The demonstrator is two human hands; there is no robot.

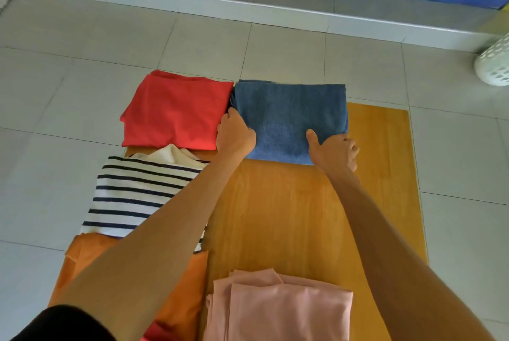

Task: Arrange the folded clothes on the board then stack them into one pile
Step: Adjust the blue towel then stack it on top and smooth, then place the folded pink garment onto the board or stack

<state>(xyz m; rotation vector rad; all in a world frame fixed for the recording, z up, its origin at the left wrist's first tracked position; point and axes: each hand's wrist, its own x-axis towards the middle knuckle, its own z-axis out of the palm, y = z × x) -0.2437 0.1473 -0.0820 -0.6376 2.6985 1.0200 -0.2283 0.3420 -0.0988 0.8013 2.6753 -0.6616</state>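
— At the far end of the board [289,216], both my hands are on the folded blue towel [286,117]. My left hand [234,135] is curled over its left edge, fingers tucked under where it meets the red garment [176,112]. My right hand [334,149] clamps the near right corner, thumb on top, fingers wrapped under the fold.

— So is it lifted or lying flat?

— I can't tell for certain; it looks flat, with its far edge hanging off the board onto the tiled floor [82,65]. The hands bracket it left and right, so its long side runs across between them, and neither hand is nearer than the other.

— How does it look?

— Thick terry, slate blue, squared off, edges fairly neat. It touches the red garment on the left.

— And the others?

— Coming back toward me: a striped shirt [137,192] on the left, an orange piece [181,299] beneath my forearm, a pink one [281,310] nearest me. I'd judge the arranging is under way and the stacking isn't begun.
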